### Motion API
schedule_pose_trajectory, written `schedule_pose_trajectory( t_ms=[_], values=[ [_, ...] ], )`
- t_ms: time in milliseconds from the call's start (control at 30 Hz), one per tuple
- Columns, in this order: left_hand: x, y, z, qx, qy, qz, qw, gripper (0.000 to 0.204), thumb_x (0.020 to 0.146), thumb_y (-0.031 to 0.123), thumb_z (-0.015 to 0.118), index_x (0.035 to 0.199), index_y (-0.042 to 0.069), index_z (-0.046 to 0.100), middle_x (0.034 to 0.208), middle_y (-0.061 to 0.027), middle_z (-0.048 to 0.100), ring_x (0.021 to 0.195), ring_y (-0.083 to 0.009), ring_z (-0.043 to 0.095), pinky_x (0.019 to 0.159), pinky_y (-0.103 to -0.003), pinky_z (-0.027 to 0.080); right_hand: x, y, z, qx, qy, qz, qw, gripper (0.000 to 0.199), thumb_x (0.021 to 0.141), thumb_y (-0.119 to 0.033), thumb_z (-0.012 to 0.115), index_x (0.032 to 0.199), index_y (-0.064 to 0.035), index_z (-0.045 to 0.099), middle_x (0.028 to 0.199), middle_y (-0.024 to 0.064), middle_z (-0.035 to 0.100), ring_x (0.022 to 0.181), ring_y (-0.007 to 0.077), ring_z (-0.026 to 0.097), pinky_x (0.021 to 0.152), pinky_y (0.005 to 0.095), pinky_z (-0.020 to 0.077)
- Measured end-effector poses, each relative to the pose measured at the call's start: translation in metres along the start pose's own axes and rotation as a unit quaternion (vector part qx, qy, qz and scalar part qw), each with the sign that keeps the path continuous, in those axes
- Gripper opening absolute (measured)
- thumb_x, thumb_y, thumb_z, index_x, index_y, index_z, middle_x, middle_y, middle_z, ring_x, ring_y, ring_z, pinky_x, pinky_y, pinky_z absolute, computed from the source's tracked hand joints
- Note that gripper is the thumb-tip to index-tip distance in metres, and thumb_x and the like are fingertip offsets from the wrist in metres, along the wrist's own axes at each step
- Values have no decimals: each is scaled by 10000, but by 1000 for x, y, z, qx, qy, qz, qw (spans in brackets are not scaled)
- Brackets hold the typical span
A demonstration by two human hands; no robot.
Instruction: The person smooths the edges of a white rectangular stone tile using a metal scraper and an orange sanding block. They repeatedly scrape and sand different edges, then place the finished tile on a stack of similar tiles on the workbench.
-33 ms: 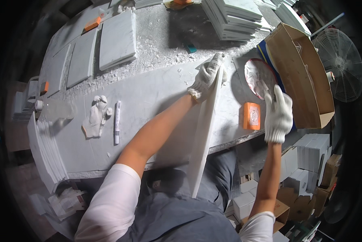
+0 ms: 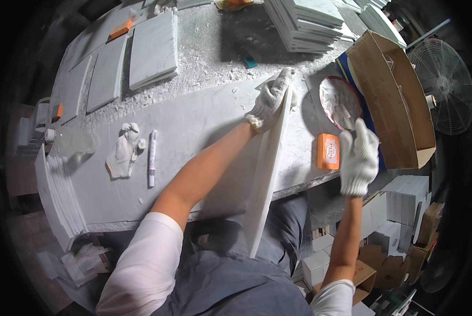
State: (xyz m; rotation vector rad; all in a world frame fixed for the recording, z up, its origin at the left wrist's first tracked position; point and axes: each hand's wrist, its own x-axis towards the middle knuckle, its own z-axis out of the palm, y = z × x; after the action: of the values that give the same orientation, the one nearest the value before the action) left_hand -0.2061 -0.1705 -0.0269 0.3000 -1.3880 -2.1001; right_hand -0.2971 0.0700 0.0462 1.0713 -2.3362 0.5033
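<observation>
My gloved left hand (image 2: pixel 274 100) is closed around the far top edge of a white marble tile (image 2: pixel 270 168). The tile stands on edge, seen nearly edge-on, and its near end reaches down to my lap. My gloved right hand (image 2: pixel 359 160) is raised with fingers apart, and I see nothing held in it. Its fingertips are by the near rim of a round, red-rimmed bowl (image 2: pixel 323 95) with whitish stuff inside. Just left of that hand lies an orange hand pad (image 2: pixel 328 151) on the marble worktop (image 2: pixel 204 121).
A loose glove (image 2: pixel 123 152) and a white marker (image 2: pixel 152 158) lie left. Tiles stand stacked at the left edge (image 2: pixel 62 195), lean at far left (image 2: pixel 153 50) and pile up at the back (image 2: pixel 307 23). A cardboard box (image 2: pixel 391 100) and a fan (image 2: pixel 442 84) stand right.
My right hand has drawn slightly toward me, away from the bowl. My left hand and the marble tile have hardly moved.
</observation>
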Motion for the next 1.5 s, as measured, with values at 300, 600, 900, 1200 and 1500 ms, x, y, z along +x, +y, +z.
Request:
schedule_pose_trajectory(
  t_ms=[300, 600, 900, 1200, 1500],
  values=[
    [-7, -6, -3, 264, 34, 5, 964, 459, 1020, 357, 524, 1380, 76, 479, 1047, -135, 639, 934, -212, 638, 833, -348, 517, -48, -35, 15, 15, -232, 179, 956, 670, 862, -349, 735, 1445, -140, 479, 1394, 259, 524, 1216, 413, 577, 984, 463, 515],
    [-14, 22, 20, 182, 86, -29, 979, 424, 1036, 424, 505, 871, 60, 647, 780, -29, 668, 747, -123, 605, 732, -313, 497, -21, -120, -83, 295, -213, -128, 922, 649, 708, -69, 827, 1329, -102, 642, 1337, 257, 562, 1200, 448, 593, 1016, 453, 493],
    [-14, 14, 16, 39, 115, -52, 991, 336, 1010, 349, 602, 841, 65, 660, 728, -13, 632, 664, -95, 585, 608, -298, 479, 21, -152, -83, 349, -199, -255, 880, 571, 635, -43, 794, 1180, -169, 680, 1060, 152, 614, 910, 341, 639, 736, 410, 518],
    [5, 15, 0, -77, 38, -113, 990, 520, 1055, 531, 424, 818, 107, 610, 615, -34, 562, 475, -123, 515, 485, -274, 470, 50, -87, 2, 240, -60, -87, 965, 591, 756, -81, 845, 1316, -111, 659, 1334, 198, 594, 1205, 363, 607, 1000, 392, 514],
    [9, 1, -33, -335, -110, -45, 935, 551, 1035, 509, 476, 749, 54, 598, 567, -53, 506, 534, -251, 533, 676, -490, 552, -57, -66, 36, 160, -102, 23, 982, 639, 637, -118, 866, 1240, -69, 660, 1263, 212, 580, 1010, 357, 628, 837, 406, 547]
  ],
)
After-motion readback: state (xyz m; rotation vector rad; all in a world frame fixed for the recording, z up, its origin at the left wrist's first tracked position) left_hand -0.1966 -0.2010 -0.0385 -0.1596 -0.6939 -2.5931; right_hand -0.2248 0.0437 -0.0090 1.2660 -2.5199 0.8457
